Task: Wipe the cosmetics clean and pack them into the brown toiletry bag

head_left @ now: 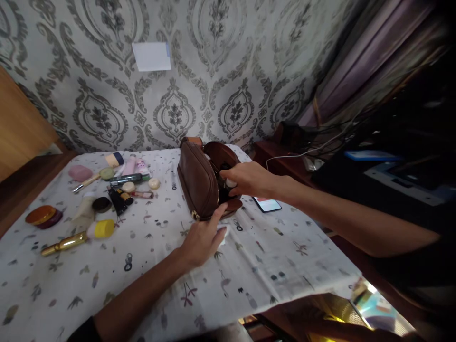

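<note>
A brown cosmetic bag (197, 178) stands unzipped on the table, its opening facing right. My right hand (245, 178) is at the opening, fingers closed around a small whitish item (231, 183); its kind is mostly hidden by the fingers. My left hand (203, 240) rests at the bag's near lower edge, index finger stretched out against it and thumb apart. Just beside that thumb lies a small white piece (223, 234), too covered to name. The inside of the bag is dark, so its contents are hard to make out.
Several cosmetics lie to the left: a gold tube (66, 243), a yellow-capped item (104, 229), an orange jar (43, 216), a brush (86, 183) and a dark green tube (126, 179). A phone (267, 204) lies right of the bag. A white cable (302, 154) runs behind.
</note>
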`<state>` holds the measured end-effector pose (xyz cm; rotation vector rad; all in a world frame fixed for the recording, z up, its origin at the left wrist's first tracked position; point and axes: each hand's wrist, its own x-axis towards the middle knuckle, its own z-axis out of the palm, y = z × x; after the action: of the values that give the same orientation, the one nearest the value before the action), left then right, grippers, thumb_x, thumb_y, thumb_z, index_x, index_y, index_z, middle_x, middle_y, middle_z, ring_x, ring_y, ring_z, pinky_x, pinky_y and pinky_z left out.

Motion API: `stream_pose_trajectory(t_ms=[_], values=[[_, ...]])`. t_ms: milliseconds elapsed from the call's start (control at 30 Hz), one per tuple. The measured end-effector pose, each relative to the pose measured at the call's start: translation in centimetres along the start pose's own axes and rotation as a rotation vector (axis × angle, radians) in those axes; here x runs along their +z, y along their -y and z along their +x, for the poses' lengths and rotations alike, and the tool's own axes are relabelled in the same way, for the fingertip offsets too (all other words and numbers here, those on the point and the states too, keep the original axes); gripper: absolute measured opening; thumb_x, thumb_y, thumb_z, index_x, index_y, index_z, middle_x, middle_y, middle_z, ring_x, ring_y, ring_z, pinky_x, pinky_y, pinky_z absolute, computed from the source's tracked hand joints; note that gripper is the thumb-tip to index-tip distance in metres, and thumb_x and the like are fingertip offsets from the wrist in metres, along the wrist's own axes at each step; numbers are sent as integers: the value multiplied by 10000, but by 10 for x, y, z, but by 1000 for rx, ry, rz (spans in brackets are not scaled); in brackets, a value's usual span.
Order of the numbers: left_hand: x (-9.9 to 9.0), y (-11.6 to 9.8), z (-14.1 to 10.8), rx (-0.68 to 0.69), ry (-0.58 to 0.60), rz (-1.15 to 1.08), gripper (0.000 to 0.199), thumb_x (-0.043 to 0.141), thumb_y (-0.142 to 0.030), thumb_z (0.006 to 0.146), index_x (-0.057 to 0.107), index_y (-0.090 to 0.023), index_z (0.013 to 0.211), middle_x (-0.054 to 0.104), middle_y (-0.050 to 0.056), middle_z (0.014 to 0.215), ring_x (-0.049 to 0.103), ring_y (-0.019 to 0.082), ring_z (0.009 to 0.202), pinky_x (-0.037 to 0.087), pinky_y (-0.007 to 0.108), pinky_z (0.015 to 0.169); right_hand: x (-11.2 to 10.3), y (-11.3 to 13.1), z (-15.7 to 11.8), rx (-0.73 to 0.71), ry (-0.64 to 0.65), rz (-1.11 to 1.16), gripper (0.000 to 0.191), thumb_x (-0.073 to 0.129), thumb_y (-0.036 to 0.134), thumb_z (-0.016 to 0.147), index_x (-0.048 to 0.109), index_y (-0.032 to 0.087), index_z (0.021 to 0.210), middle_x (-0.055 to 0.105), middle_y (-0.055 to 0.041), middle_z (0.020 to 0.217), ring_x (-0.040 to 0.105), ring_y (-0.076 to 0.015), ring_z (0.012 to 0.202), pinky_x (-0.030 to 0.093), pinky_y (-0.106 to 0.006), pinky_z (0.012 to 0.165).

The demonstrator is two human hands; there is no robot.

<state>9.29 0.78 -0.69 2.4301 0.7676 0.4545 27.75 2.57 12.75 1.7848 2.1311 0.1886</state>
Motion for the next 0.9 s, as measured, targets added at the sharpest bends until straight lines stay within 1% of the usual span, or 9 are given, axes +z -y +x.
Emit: stream_pose_trajectory(t_ms=[67, 200, 300, 400, 467, 600, 733, 833, 900], values=[[2, 1, 0, 6, -9, -13, 598, 423, -324, 961, 242, -234, 1524, 729, 51, 879, 703, 239, 732, 538, 349, 706, -3, 3, 1, -31, 12, -51, 357, 707, 288, 814, 641, 194, 1153, 729, -116, 1028, 685, -274, 969, 420, -279, 671], [4, 4, 0, 53, -33, -32, 596, 427, -318, 961, 255, -202, 1519, 710, 44, 790, 675, 222, 659, 525, 329, 667, -12, 14, 5, -71, 67, -127, 252, 650, 167, 834, 698, 153, 1081, 729, -150, 1045, 688, -278, 995, 452, -293, 723], [4, 5, 0, 85, -59, -49, 592, 423, -306, 958, 260, -190, 1515, 703, 39, 766, 660, 208, 634, 518, 315, 654, -17, 21, 12, -73, 90, -147, 242, 615, 102, 828, 721, 124, 1045, 733, -170, 1032, 686, -280, 1012, 469, -303, 746], [3, 4, -1, 93, -60, -51, 593, 411, -300, 959, 249, -184, 1517, 706, 42, 776, 653, 201, 631, 506, 302, 636, -20, 22, 20, -55, 119, -170, 272, 670, 125, 793, 721, 110, 1060, 729, -180, 1058, 685, -284, 1022, 481, -302, 760], [3, 4, -1, 88, -60, -42, 591, 407, -301, 960, 247, -191, 1518, 700, 34, 768, 649, 195, 633, 494, 289, 626, -22, 21, 24, -64, 135, -188, 336, 730, 153, 748, 717, 111, 1081, 725, -178, 1077, 684, -287, 1024, 487, -300, 766], [2, 5, -2, 93, -56, -52, 581, 403, -302, 960, 270, -174, 1512, 652, 2, 671, 592, 172, 557, 456, 265, 582, -26, 17, 27, -114, 164, -199, 409, 773, 160, 703, 708, 113, 1103, 715, -172, 1102, 680, -284, 1031, 493, -296, 767], [1, 5, -2, 100, -66, -88, 577, 397, -309, 964, 273, -168, 1510, 598, -27, 606, 519, 149, 488, 437, 257, 566, -28, 14, 29, -132, 150, -166, 301, 670, 78, 762, 720, 119, 1056, 730, -158, 1016, 688, -271, 989, 496, -310, 753], [0, 3, -3, 77, -51, -102, 577, 401, -316, 965, 275, -180, 1512, 601, -21, 615, 539, 163, 509, 445, 266, 581, -29, 14, 31, -135, 174, -161, 273, 605, 33, 783, 725, 105, 1017, 730, -163, 975, 690, -274, 967, 494, -317, 726], [-2, 1, -3, 60, -29, -106, 579, 400, -318, 967, 273, -173, 1513, 605, -14, 619, 556, 173, 524, 450, 272, 594, -31, 15, 31, -145, 212, -162, 274, 628, 49, 771, 718, 96, 1026, 724, -169, 1004, 686, -283, 978, 490, -314, 710]])
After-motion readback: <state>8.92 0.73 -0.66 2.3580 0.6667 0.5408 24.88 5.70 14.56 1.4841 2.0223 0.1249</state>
